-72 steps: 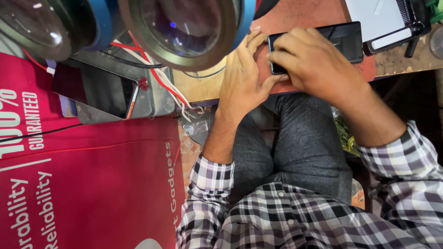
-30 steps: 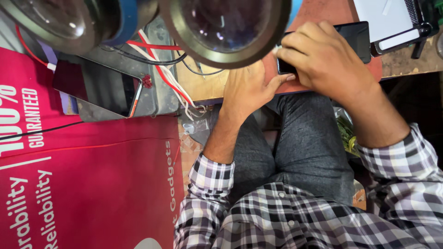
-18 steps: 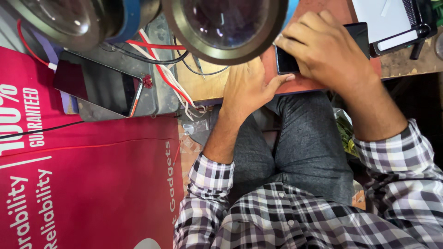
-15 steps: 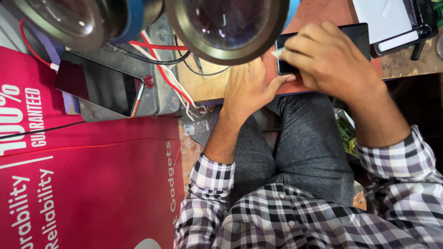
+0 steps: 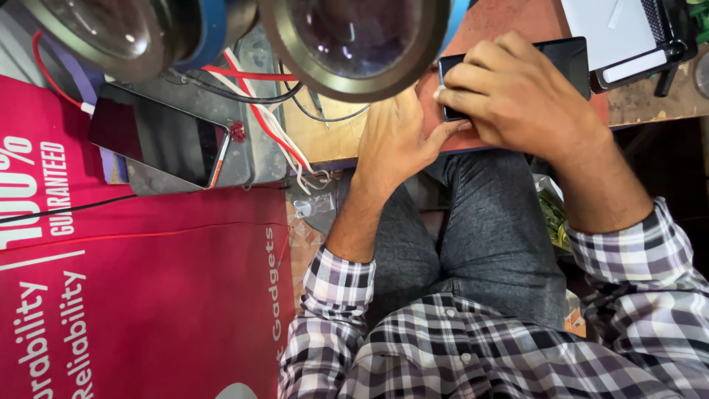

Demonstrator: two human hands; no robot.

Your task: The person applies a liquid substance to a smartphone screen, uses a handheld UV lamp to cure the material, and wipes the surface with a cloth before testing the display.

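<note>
Upper right of the frame: right hand [image 5: 528,96] is curling its fingers over a black phone [image 5: 563,58], while left hand [image 5: 399,140] is lying flat beside it, thumb touching the phone's edge.

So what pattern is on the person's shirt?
A black, grey and white check on the shirt, clearest in the head view.

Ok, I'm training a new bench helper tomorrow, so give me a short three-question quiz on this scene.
1. True or false: both hands touch the dark phone on the reddish mat.
2. Which hand covers most of that phone: left hand or right hand?
3. Where does the second phone lie? A) on the lap B) left of the hands, beside red and white wires C) under the mat

Key: 1 true; 2 right hand; 3 B
</note>
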